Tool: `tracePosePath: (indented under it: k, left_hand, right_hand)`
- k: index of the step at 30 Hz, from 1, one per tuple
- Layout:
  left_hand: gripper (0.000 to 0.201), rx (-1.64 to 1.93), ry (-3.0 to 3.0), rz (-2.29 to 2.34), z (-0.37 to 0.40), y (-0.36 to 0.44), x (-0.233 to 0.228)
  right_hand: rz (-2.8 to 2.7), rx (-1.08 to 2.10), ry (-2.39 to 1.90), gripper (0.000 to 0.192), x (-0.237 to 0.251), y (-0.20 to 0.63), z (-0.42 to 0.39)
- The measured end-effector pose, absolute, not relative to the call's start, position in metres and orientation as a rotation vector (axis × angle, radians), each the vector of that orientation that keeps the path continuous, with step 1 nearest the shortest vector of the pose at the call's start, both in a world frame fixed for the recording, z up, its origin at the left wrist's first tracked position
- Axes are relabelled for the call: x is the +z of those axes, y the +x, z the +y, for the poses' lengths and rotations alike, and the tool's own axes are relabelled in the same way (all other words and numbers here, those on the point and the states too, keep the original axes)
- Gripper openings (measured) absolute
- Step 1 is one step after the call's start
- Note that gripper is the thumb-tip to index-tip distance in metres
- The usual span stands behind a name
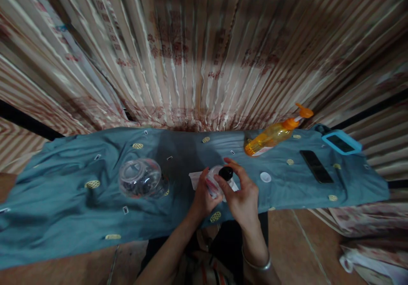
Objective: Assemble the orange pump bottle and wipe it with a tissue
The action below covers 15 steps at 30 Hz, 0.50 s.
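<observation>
Small clear bottle (214, 183) with a black cap (226, 173) sits between both hands above the tabletop (63, 208): the left hand (201, 198) wraps its body, the right hand (244, 198) pinches the cap. Left of that grip stands a glass jar (142, 178); beyond it to the right lie a white lid (265, 177) and an orange pump bottle (274, 135). If the cap comes free abruptly, the contents could spill onto the blue cloth (350, 183).

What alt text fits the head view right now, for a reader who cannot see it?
Two hands hold a small clear bottle over a table draped in teal cloth: the left hand grips its body, the right hand has its fingers on the black cap. A glass jar lies to the left, an orange pump bottle and dark phone to the right.
</observation>
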<state>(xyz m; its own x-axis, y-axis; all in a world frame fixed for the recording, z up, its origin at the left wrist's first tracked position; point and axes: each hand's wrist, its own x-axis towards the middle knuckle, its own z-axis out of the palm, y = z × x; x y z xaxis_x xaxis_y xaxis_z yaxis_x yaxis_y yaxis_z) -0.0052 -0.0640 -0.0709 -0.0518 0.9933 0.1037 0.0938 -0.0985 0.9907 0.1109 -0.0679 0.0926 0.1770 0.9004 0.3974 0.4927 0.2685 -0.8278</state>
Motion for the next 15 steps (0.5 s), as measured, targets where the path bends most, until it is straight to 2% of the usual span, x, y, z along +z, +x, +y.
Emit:
tracePosePath:
  k: [3,8,13,15]
  left_hand:
    - [0.107,1.293,1.347,1.286,-0.063,-0.0045,-0.072]
    - [0.1,1.284,1.35,1.269,-0.0632,-0.005,-0.0717]
    - [0.104,1.312,1.347,1.277,-0.0637,-0.004,-0.0774]
    - [0.106,1.323,1.348,1.277,-0.0638,-0.0036,-0.0792]
  right_hand:
    - [-1.56,0.532,-1.341,0.023,0.1001,0.1173,-0.0679]
    - [-1.519,0.431,-1.388,0.041,0.0985,0.1192,-0.0671]
    - [-1.55,0.407,-1.34,0.02,0.0965,0.1184,-0.0669]
    - [-1.59,0.448,-1.319,0.022,0.0981,0.1192,-0.0683]
